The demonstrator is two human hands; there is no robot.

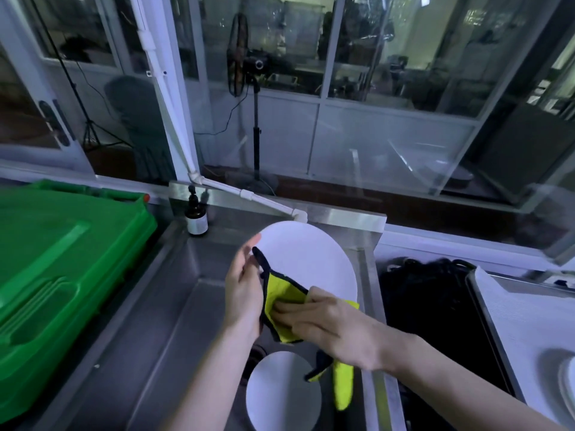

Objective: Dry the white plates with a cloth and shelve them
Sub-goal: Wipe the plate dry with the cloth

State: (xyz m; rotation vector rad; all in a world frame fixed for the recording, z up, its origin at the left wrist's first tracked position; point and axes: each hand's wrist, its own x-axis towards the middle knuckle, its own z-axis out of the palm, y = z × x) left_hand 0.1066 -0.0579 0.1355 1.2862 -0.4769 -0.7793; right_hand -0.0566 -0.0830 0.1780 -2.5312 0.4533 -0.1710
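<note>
A large white plate [308,256] is held tilted over the steel sink [174,309]. My left hand [242,290] holds its left rim, thumb on the near side. My right hand [333,325] presses a yellow cloth with dark edging [283,293] flat against the plate's lower part; one end of the cloth hangs down below my wrist. A second white plate [280,393] lies in the sink beneath my hands.
A green plastic bin lid [62,269] fills the left side. A dark pump bottle [196,217] stands at the sink's back corner beside a white pipe [264,202]. A black bag [429,306] sits right of the sink, then a white tray [529,318] with dishes [564,381].
</note>
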